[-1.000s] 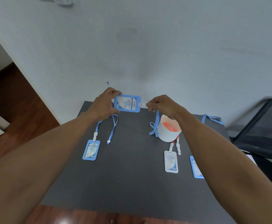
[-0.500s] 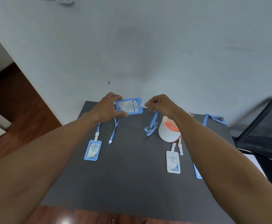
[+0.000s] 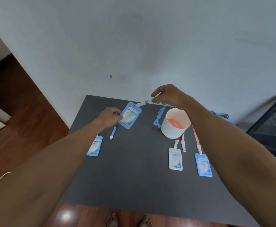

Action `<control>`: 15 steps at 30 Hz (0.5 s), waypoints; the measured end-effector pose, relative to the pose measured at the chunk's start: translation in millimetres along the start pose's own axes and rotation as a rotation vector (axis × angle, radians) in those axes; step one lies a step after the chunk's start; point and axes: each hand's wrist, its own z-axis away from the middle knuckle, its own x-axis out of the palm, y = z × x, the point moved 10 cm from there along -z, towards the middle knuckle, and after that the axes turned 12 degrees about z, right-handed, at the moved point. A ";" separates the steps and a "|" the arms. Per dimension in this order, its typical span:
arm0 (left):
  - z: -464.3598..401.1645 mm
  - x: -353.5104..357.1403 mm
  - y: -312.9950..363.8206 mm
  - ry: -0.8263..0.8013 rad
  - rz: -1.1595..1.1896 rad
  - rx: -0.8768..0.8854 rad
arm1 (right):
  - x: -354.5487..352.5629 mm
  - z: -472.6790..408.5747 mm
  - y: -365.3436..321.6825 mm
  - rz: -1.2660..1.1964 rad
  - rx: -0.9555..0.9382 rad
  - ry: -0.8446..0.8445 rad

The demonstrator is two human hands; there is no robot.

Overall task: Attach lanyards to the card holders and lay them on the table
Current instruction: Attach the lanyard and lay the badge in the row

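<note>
Pale grey wall [image 3: 150, 38] behind; dark wooden floor [image 3: 19, 104] to the left and along the near edge. Dark grey desk [image 3: 134, 177] set against the wall, seen from above.

Left hand [image 3: 111, 117]: fingers curled, pinching the lower left edge of a blue card holder [image 3: 130, 115]; holder tilted, raised over the far left part of the desk, printed face up.

Right hand [image 3: 166, 95]: fingers curled, pinching the white clip [image 3: 140, 104] end of a blue lanyard [image 3: 158, 117]; clip reaching the top slot of the held holder, whether latched cannot be told. Lanyard ribbon hanging in a loop below the hand, just beside the cup.

White cup [image 3: 175, 124]: upright, far centre-right of the desk, orange-red lanyards coiled inside, some strands trailing over its near side.

Second blue card holder [image 3: 94, 145]: flat on the desk at the left edge, partly hidden by the left forearm. Loose blue lanyard end [image 3: 113, 134] with a white bead lying just beside it.

White card holder [image 3: 175, 158]: flat, near side of the cup, white clip at its top. Spare white clip [image 3: 183, 145] lying just beside that.

Third blue card holder [image 3: 203, 164]: flat, right of the white one, joined at the top to an orange-red lanyard [image 3: 195, 135].

Further blue lanyard [image 3: 221, 115]: far right edge of the desk.

Black mesh chair [image 3: 271, 125]: right of the desk. Bare feet [image 3: 127, 220]: on the floor at the near edge.
</note>
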 end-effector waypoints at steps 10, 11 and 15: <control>23.2 70.2 -106.8 -0.022 0.086 -0.212 | 19.0 1.3 10.6 -0.064 -0.004 -0.079; 26.1 76.4 -117.9 -0.021 0.091 -0.232 | 26.4 2.7 11.8 -0.072 -0.004 -0.108; 35.1 96.7 -154.3 -0.034 0.113 -0.335 | 58.3 9.5 18.5 -0.137 0.019 -0.252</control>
